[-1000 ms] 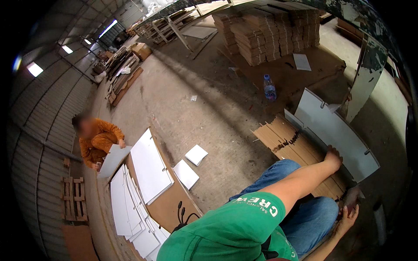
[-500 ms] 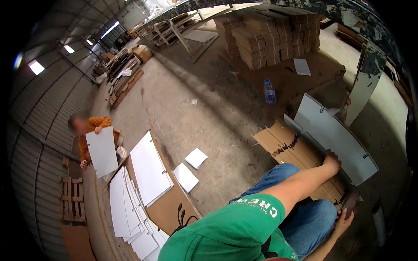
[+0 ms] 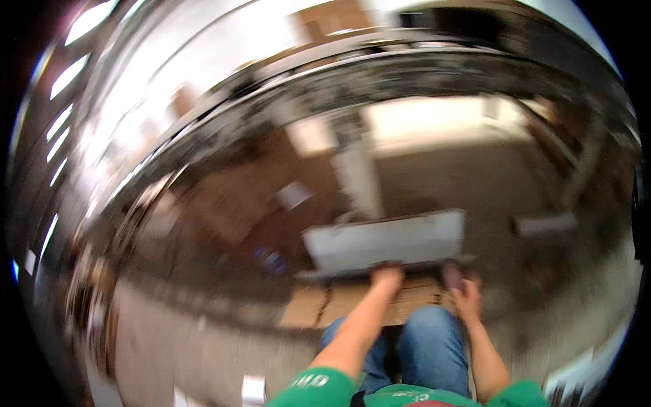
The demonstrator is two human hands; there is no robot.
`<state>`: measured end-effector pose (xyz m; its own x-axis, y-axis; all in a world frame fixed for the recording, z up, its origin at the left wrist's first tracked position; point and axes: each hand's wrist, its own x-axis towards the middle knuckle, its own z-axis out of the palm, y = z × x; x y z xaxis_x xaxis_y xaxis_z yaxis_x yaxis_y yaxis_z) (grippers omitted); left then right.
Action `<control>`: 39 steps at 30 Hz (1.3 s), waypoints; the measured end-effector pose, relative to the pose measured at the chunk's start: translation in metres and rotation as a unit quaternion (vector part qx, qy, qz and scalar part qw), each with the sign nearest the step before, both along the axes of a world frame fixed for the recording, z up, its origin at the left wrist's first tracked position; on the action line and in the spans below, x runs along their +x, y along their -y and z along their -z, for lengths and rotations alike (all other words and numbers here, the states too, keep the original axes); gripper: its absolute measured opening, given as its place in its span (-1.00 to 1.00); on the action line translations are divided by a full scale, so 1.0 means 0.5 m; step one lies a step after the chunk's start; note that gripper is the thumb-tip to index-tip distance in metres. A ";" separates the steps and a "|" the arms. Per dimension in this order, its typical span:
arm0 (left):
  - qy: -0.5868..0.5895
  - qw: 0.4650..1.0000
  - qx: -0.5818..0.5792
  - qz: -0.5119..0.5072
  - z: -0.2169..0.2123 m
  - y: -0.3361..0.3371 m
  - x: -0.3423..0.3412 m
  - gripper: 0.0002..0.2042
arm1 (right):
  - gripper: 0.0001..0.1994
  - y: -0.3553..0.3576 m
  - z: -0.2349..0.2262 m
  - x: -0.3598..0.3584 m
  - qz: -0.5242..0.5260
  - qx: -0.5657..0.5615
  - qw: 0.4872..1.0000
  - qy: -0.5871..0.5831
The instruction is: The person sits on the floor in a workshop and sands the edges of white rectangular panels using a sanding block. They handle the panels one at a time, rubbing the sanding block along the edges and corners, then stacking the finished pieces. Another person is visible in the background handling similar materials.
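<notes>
A white panel (image 3: pixel 386 241) stands tilted up behind a flat stack of brown cardboard (image 3: pixel 305 305) in front of my knees. At the panel's lower edge is my left hand (image 3: pixel 388 275), its fingers dark and smeared by motion, so their grip does not show. To its right, my right hand (image 3: pixel 468 298) is closed on a dark brownish object (image 3: pixel 453 275) by the right end of the cardboard. Blur hides what kind of object it is.
Beyond the panel stands a worn post (image 3: pixel 356 180) under a long beam (image 3: pixel 305 85). A plastic bottle (image 3: pixel 271 261) and a white sheet (image 3: pixel 294 195) lie to the left. White pieces (image 3: pixel 253 390) sit at the lower left.
My view has swung to the right, so panel and cardboard now appear squarely before me. The other person has left the picture. Both hands remain by the panel and cardboard.
</notes>
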<state>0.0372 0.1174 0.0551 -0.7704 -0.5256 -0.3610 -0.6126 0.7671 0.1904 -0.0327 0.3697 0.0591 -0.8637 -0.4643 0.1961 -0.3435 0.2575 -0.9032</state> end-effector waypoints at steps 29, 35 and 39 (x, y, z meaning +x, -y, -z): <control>-0.074 0.993 -0.088 -0.024 -0.025 0.004 -0.046 -0.62 | -0.60 0.037 -0.014 -0.011 0.096 0.131 0.971 -0.174; 0.002 0.995 -0.081 0.050 -0.057 -0.003 -0.043 -0.64 | -0.56 0.024 0.012 -0.022 0.102 0.172 0.974 -0.110; -0.035 0.999 -0.023 0.021 -0.058 0.006 -0.052 -0.69 | -0.58 0.021 0.023 -0.034 0.091 0.142 0.975 -0.145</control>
